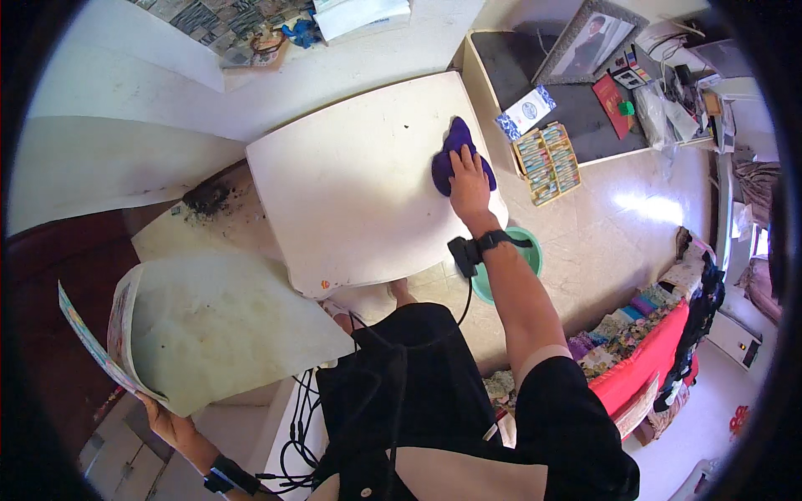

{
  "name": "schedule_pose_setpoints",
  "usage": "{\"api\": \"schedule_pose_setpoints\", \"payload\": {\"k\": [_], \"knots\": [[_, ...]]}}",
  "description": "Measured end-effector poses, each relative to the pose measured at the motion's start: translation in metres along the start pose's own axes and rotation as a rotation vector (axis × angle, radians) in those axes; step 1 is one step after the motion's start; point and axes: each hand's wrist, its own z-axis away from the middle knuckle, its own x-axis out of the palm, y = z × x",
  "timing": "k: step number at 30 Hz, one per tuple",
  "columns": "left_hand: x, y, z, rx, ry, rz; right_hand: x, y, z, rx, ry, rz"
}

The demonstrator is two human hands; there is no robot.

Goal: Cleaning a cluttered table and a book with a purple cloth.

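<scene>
A purple cloth (pixel 459 134) lies bunched near the right edge of a white tabletop (pixel 351 188). My right hand (pixel 470 185) presses down on it with the fingers spread over the fabric. At the lower left my left hand (pixel 168 423) grips the edge of a large, flexible sheet (pixel 225 319), pale and stained on the side facing me. Its far end curls up and shows coloured printing. The sheet's right part reaches from beside the table to my lap. Dark specks and a small orange sticker (pixel 325 284) mark the tabletop.
A green basin (pixel 534 253) stands on the floor beneath my right forearm. Beyond the table, a dark-topped cabinet (pixel 583 119) holds a framed picture and a box of small tubes (pixel 546 164). Dark debris (pixel 210 197) lies left of the table. A red-covered sofa (pixel 645 363) is at right; cables hang by my lap.
</scene>
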Motion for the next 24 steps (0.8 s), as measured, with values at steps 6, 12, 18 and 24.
{"api": "schedule_pose_setpoints", "payload": {"k": [6, 12, 18, 24], "knots": [[-0.035, -0.003, 0.006, 0.002, 0.161, 0.082, 0.001, -0.003, -0.078, 0.021, -0.005, 0.028], [0.021, 0.031, 0.02, -0.141, 0.502, 0.548, 0.001, 0.01, -0.167, 0.095, -0.029, 0.003], [0.032, 0.024, 0.032, -0.062, 0.672, 0.289, 0.013, -0.042, -0.165, -0.215, 0.115, 0.046], [-0.034, 0.001, 0.023, -0.096, 0.339, 0.529, 0.056, -0.134, -0.115, -0.461, 0.105, -0.034]]}}
